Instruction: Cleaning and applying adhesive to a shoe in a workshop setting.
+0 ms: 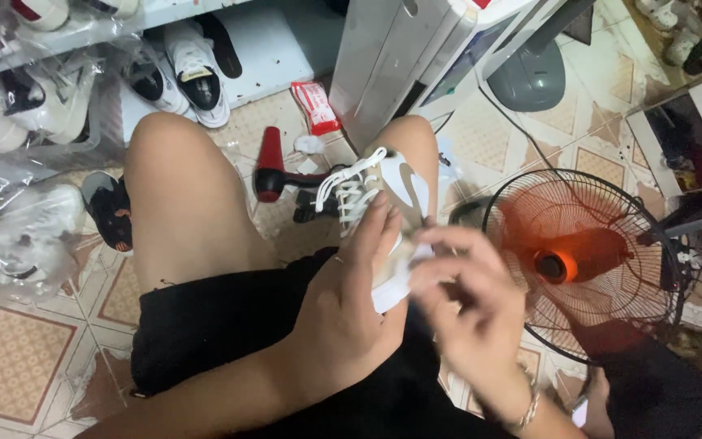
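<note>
The tan and white sneaker (383, 195) rests on the person's right thigh, toe pointing away, its white laces (349, 193) loose at the top. The left hand (351, 301) is closed around the shoe's side and heel, steadying it; the right hand (469, 305) is blurred, its fingers bent at the heel edge, apparently pinching a small white cloth (420, 254), though that is hard to tell. A firm left-hand grip and short, light strokes would likely suit this best. A red hair dryer (270, 167) lies on the tiled floor (18, 349) ahead, an orange fan (582, 260) to the right
</note>
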